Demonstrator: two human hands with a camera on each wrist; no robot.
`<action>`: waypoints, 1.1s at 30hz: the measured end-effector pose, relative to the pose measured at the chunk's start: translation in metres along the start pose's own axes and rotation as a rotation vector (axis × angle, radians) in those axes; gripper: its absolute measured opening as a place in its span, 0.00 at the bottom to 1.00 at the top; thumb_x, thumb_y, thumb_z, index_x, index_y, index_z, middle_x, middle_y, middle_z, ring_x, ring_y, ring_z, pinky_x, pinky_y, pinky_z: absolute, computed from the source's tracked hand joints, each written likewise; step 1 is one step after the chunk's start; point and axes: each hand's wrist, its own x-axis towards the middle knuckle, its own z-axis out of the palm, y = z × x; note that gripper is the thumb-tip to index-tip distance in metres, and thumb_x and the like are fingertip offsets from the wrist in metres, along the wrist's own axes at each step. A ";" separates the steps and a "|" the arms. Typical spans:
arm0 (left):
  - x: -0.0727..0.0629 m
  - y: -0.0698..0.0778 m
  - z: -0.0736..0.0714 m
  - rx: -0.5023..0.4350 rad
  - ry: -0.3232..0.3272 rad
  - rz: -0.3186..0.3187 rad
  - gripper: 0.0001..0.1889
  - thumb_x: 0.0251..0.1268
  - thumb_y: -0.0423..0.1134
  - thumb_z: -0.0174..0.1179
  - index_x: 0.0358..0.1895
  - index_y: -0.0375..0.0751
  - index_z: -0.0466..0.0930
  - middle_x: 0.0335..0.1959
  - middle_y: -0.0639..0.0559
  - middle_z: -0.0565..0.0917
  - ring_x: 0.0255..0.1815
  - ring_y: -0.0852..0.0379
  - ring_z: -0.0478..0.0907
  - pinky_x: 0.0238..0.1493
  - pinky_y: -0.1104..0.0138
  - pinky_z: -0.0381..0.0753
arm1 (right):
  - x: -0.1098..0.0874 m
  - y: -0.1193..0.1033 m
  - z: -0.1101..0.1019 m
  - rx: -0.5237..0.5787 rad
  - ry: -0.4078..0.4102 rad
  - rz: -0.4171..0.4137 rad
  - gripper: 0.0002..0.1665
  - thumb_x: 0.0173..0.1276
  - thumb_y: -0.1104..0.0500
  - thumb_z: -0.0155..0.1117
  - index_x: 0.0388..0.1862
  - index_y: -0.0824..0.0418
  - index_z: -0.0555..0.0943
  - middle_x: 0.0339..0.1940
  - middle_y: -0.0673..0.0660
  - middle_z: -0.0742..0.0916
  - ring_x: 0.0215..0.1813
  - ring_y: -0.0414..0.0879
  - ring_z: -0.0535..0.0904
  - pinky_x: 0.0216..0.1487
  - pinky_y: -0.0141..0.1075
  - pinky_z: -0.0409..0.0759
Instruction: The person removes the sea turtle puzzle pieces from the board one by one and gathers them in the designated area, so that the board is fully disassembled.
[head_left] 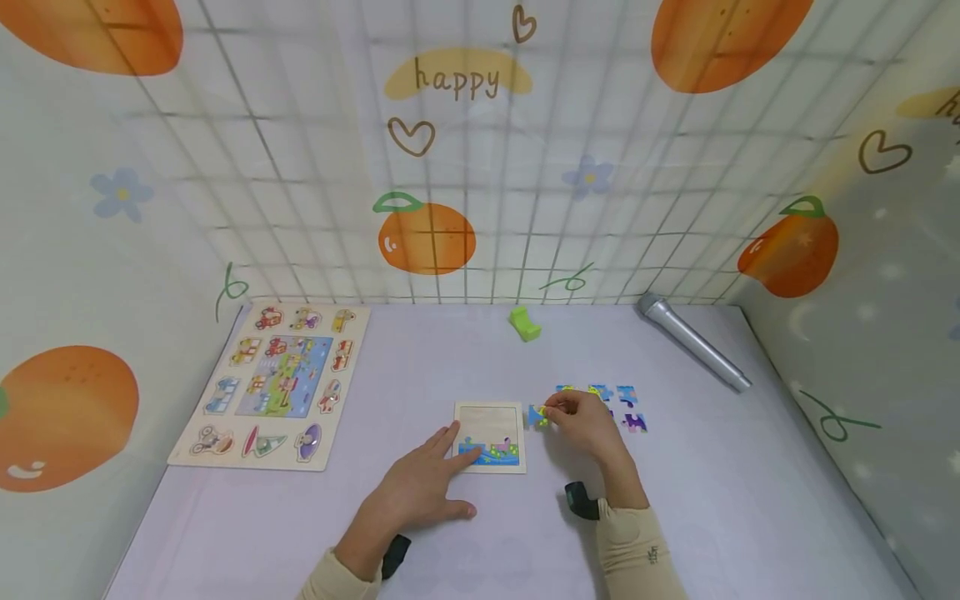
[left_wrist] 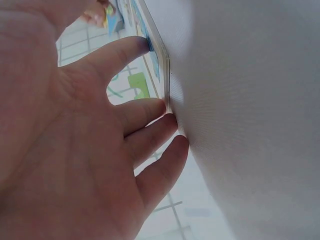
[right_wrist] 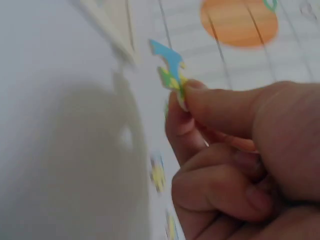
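Note:
My right hand (head_left: 588, 427) pinches a jigsaw piece (right_wrist: 171, 59) in blue, yellow and green between thumb and index finger, just right of a small square puzzle tray (head_left: 487, 418). Fitted pieces (head_left: 506, 454) fill the tray's lower part, and bare wood shows above them. My left hand (head_left: 420, 482) lies at the tray's left side with fingers spread. In the left wrist view its index fingertip (left_wrist: 142, 45) rests on the tray's picture, while the other fingers stand along the tray's edge. Several loose jigsaw pieces (head_left: 634, 422) lie beyond my right hand, some partly hidden by it.
A larger wooden vehicle puzzle board (head_left: 342, 429) lies at the left. Toward the back stand a small green block (head_left: 524, 324) and, at the right, a silver microphone (head_left: 693, 343). A wire grid behind printed cloth (head_left: 480, 167) closes the table's back.

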 end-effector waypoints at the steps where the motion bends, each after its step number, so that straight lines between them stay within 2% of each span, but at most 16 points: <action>1: 0.000 0.000 0.000 -0.003 0.000 -0.001 0.43 0.57 0.63 0.70 0.76 0.58 0.68 0.84 0.40 0.54 0.83 0.41 0.56 0.75 0.46 0.70 | 0.000 0.003 -0.005 -0.007 0.002 0.011 0.08 0.71 0.54 0.68 0.42 0.57 0.86 0.37 0.54 0.88 0.39 0.47 0.77 0.32 0.33 0.73; 5: 0.000 -0.001 0.000 -0.010 0.005 0.000 0.43 0.57 0.63 0.70 0.76 0.59 0.68 0.84 0.41 0.55 0.83 0.41 0.56 0.74 0.46 0.71 | -0.001 0.016 -0.020 -0.040 0.008 0.034 0.09 0.71 0.54 0.67 0.43 0.58 0.86 0.41 0.57 0.88 0.43 0.49 0.79 0.34 0.34 0.73; 10: 0.000 -0.001 0.000 -0.015 0.006 -0.001 0.43 0.57 0.63 0.70 0.76 0.59 0.68 0.84 0.41 0.54 0.83 0.41 0.55 0.75 0.45 0.70 | 0.000 0.024 -0.026 -0.064 -0.003 0.055 0.08 0.71 0.55 0.67 0.42 0.59 0.86 0.40 0.57 0.88 0.42 0.49 0.78 0.34 0.34 0.73; 18: 0.001 -0.002 0.003 0.000 0.009 0.000 0.43 0.57 0.64 0.70 0.76 0.59 0.68 0.84 0.42 0.55 0.83 0.42 0.56 0.74 0.46 0.71 | -0.001 0.026 -0.028 -0.119 0.016 0.106 0.08 0.69 0.56 0.68 0.41 0.58 0.86 0.40 0.57 0.89 0.40 0.49 0.79 0.32 0.34 0.73; 33: 0.000 -0.001 0.001 -0.011 0.004 0.006 0.43 0.57 0.63 0.70 0.77 0.58 0.68 0.84 0.41 0.55 0.83 0.41 0.55 0.74 0.46 0.71 | 0.000 0.024 -0.023 -0.178 0.072 0.111 0.06 0.72 0.59 0.65 0.40 0.59 0.86 0.37 0.55 0.88 0.37 0.48 0.78 0.30 0.33 0.72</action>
